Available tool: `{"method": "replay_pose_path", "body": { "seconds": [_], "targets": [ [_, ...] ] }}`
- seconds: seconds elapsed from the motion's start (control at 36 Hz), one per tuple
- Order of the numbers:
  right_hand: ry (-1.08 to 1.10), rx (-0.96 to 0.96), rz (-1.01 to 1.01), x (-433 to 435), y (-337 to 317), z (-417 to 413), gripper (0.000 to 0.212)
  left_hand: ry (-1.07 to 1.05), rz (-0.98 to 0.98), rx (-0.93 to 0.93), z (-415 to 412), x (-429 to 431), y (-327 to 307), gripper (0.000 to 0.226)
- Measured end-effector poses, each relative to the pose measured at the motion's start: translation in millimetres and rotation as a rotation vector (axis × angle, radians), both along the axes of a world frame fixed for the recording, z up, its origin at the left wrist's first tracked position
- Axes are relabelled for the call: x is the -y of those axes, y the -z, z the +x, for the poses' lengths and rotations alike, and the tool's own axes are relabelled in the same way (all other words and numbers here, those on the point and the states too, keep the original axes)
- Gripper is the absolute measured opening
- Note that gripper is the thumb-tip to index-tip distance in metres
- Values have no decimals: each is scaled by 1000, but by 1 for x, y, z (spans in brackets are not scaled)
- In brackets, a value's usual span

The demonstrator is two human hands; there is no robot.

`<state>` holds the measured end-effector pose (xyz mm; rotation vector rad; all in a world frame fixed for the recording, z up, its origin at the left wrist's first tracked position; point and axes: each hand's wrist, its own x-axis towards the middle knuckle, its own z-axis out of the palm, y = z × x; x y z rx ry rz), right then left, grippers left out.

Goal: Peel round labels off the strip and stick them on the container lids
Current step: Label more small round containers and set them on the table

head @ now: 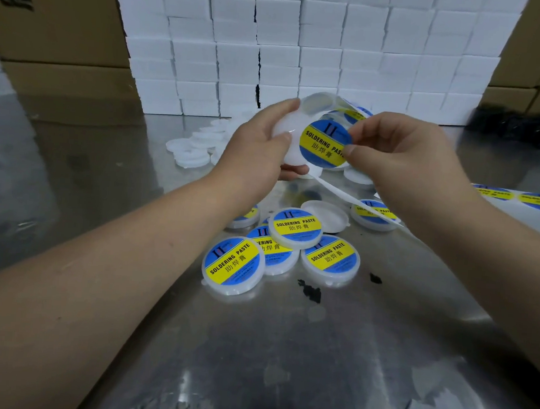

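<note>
Aloft, left hand (253,149), fingers around a white lid (283,124); right hand (403,156), fingers tight on a label (325,143).

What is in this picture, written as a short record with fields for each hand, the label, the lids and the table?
left hand: holds a blank lid above the table
right hand: fingers pinch the right edge of the round label, at that lid
round label: blue and yellow, reads SOLDERING PASTE; stuck or not, cannot tell
strip: white backing trails down from the hands
labelled lids: grouped on the table, near
unlabelled lids: piled farther back
background: stacked white boxes
</note>
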<state>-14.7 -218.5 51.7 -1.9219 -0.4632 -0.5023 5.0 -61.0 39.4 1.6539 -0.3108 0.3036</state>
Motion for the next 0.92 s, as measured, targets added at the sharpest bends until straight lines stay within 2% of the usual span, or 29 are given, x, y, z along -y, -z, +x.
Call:
{"method": "replay_pose_path", "body": {
  "seconds": [0.25, 0.53, 0.92],
  "targets": [
    [2, -15, -54, -2, 2, -1, 27, 151, -229, -117, 0, 3, -2, 45],
    [59, -23, -70, -1, 0, -3, 22, 277, -150, -84, -2, 6, 1, 41],
    [124, -52, -99, -1, 0, -2, 16, 301, -50, -18, -3, 8, 7, 43]
  ]
}}
